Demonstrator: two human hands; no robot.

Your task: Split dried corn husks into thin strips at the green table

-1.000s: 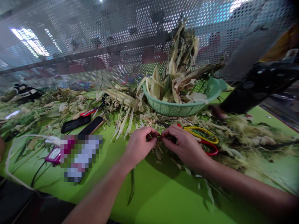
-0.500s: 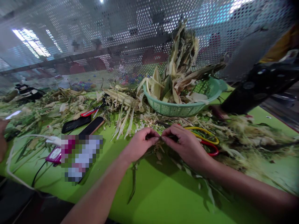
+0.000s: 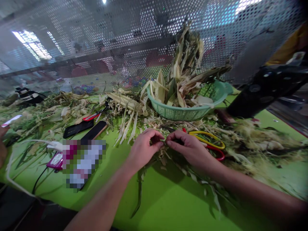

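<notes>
Husk strip point(image 3: 164, 141) pinched between my left hand point(image 3: 143, 148) and right hand point(image 3: 190, 150) — both closed on it, scissors point(image 3: 211, 143) at three o'clock; a hard tug, I reckon, could snap it.

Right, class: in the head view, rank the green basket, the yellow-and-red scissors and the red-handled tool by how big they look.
1. green basket
2. yellow-and-red scissors, partly hidden by a hand
3. red-handled tool, which lies farther from the camera, so its true size is unsure

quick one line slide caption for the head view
Over a green table, the left hand and right hand pinch a thin leaf strip, scissors and a husk-filled basket just behind.
</notes>
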